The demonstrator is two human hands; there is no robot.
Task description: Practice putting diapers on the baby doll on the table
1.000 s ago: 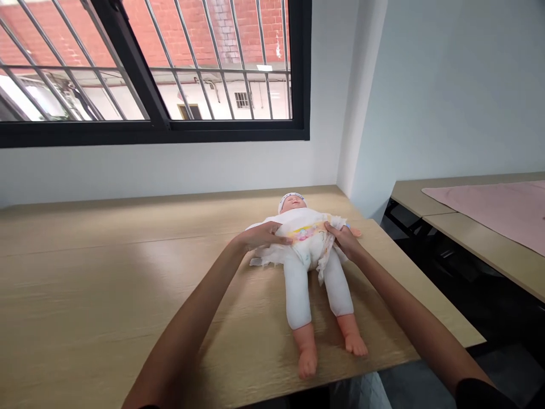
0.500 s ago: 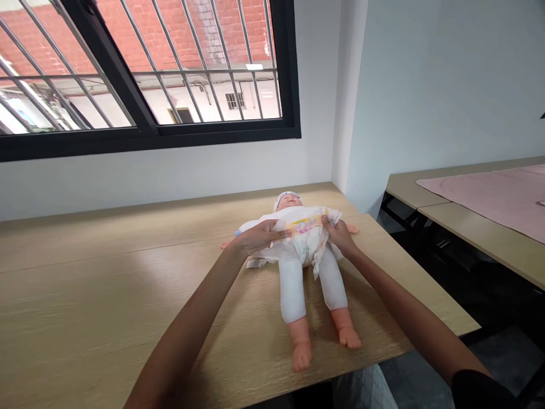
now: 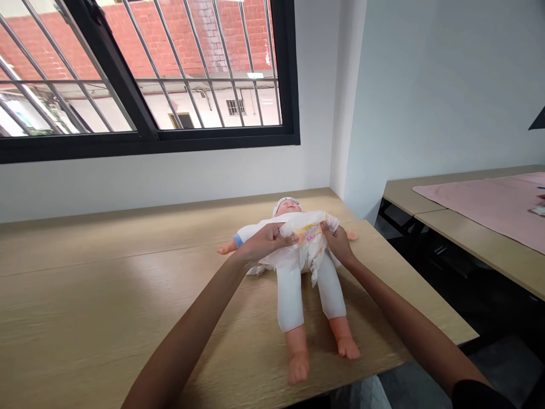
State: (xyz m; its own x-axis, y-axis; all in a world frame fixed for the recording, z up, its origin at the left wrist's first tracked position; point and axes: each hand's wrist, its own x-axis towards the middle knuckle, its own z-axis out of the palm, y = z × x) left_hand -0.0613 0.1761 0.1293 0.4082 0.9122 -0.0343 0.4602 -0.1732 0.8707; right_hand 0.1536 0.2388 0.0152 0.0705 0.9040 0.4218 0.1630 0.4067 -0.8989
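Note:
A baby doll (image 3: 290,295) lies on its back on the wooden table, head toward the wall and bare feet toward me. It wears white clothing and a white headband. A white diaper (image 3: 310,234) with a yellow and pink printed band lies over its belly and between its legs. My left hand (image 3: 267,243) is closed on the diaper's front edge at the left, thumb on top. On the other side my right hand (image 3: 338,240) pinches the right end of that band. The fingertips under the diaper are hidden.
The wooden table (image 3: 106,307) runs along the wall below a barred window (image 3: 191,68). Across a gap at the right stands another table (image 3: 481,227) with a pink cloth (image 3: 481,199) on it. The near table's front edge lies just beyond the doll's feet.
My left hand has moved slightly right and inward, bunching the diaper's band so less of the print shows. The doll's arm at the left shows more. The view has tilted up a little.

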